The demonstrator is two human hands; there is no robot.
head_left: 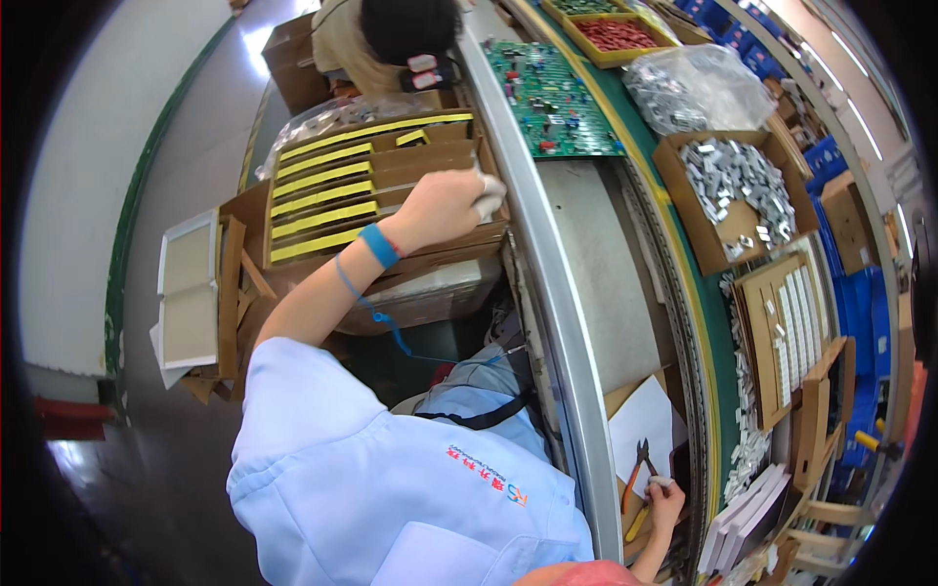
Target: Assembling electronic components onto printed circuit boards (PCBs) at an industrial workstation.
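Note:
My left hand (pixel 442 207), with a blue wrist strap (pixel 379 246) and white finger covers, reaches over the right edge of an open cardboard box (pixel 391 256). Its fingers are bent together; whatever lies between them is hidden. Inside the box, yellow-topped parts (pixel 322 200) stand in rows between cardboard dividers. At the lower right my right hand (pixel 667 503) is curled, a white cover on a fingertip. Beside it, dark-jawed pliers (pixel 642 455) with orange and yellow handles lie over a white sheet (pixel 640 425). I cannot make out anything in its fingers.
A metal rail (pixel 557 283) runs along the conveyor line. Farther up sits a green circuit board (pixel 552 98). Right of the line are a carton of small silver parts (pixel 738 195) and a tray of white pieces (pixel 787 327). Another person (pixel 366 44) sits at the top.

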